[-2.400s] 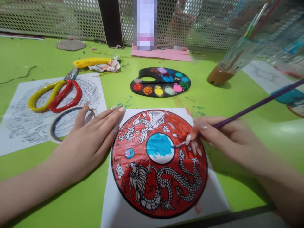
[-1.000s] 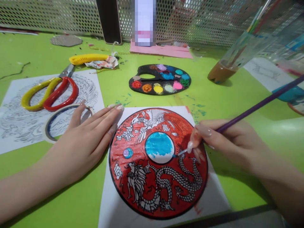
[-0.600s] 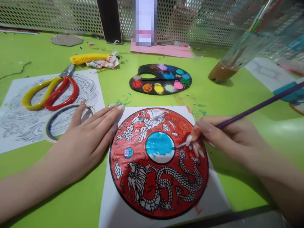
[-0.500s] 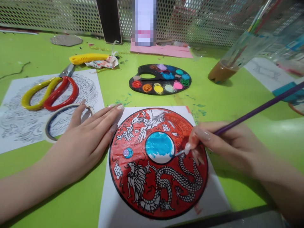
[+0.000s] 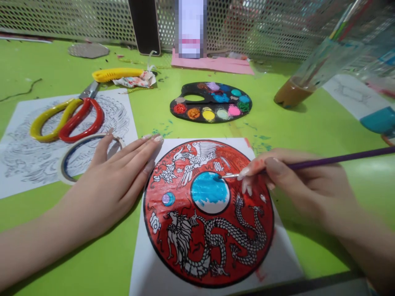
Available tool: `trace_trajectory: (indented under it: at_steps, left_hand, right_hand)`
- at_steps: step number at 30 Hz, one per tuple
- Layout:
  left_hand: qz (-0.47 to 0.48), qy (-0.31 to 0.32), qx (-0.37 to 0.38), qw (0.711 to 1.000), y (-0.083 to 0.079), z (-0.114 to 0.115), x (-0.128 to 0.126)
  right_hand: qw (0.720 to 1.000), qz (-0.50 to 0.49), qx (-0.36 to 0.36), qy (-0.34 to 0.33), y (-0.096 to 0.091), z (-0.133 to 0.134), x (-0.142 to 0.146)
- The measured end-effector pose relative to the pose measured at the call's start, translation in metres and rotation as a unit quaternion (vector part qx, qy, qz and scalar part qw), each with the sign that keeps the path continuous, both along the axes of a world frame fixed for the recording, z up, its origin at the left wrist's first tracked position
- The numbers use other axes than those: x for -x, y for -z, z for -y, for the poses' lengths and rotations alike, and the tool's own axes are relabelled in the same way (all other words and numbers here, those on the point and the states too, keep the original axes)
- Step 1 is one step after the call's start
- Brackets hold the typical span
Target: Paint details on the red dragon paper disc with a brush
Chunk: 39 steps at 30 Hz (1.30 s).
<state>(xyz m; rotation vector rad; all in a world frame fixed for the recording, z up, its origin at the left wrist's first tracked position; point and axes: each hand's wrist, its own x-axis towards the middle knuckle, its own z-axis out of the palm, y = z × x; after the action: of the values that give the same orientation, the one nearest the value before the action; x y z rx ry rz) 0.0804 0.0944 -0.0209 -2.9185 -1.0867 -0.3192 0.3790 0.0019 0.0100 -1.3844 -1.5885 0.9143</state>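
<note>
A white sheet (image 5: pixel 140 263) bears a round red picture (image 5: pixel 175 193) of a phoenix and a dragon. Its central circle (image 5: pixel 210 189) is mostly blue, with white along the lower and right edge. My right hand (image 5: pixel 305 185) is closed round a purple-handled paintbrush (image 5: pixel 336 159), whose tip touches the upper right of the blue area. Flat beside the picture lies my left hand (image 5: pixel 120 172), fingers stretched, fingertips at the sheet's upper left edge. Its thumb rests by a roll of tape (image 5: pixel 63 168).
Behind the picture sits a black paint palette (image 5: pixel 210 102) with several colours. Scissors (image 5: pixel 68 119) lie on a line-drawing sheet (image 5: pixel 18 164), near a yellow cutter (image 5: pixel 119 74). A clear cup (image 5: pixel 296 90) of brown water holds brushes. Phones (image 5: pixel 145 24) lean against a perforated screen.
The brush tip has moved from the lower right of the central circle to its upper right, and the handle lies flatter. My left hand stays in place on the table.
</note>
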Motion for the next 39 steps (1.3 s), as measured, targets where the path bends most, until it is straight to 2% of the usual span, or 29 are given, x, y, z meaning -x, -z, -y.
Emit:
trace_trajectory:
  at_steps: [5,10,16,22,29,34,39]
  left_hand:
    - [-0.001,0.003,-0.001,1.000,0.0000,0.0001,-0.0006]
    - [0.004,-0.001,-0.003,1.000,-0.0003,0.0005,-0.0020]
    - [0.001,-0.001,-0.008,1.000,-0.0013,0.0003,-0.0022]
    - [0.002,-0.006,0.006,1.000,0.0001,0.0006,-0.0025]
    - [0.003,-0.007,0.008,1.000,-0.0012,0.0012,-0.0019]
    - [-0.001,-0.002,0.002,1.000,-0.0017,0.0013,-0.0029]
    - [0.005,-0.008,0.008,1.000,-0.0009,0.0006,-0.0023]
  right_hand:
    - [1.000,0.013,-0.016,-0.015,0.0058,-0.0024,0.0024]
    - [0.998,0.054,0.001,-0.037,0.0062,-0.0069,0.0015]
    - [0.998,0.059,0.002,0.016,0.0019,-0.0058,0.0013]
    - [0.998,0.051,-0.002,-0.026,0.0040,-0.0072,0.0013]
    - [0.999,0.040,0.006,0.012,0.0055,-0.0054,0.0006]
    - [0.999,0.032,0.008,-0.027,0.0067,-0.0071,0.0014]
    - [0.998,0.051,-0.011,0.022,0.0057,-0.0078,0.0031]
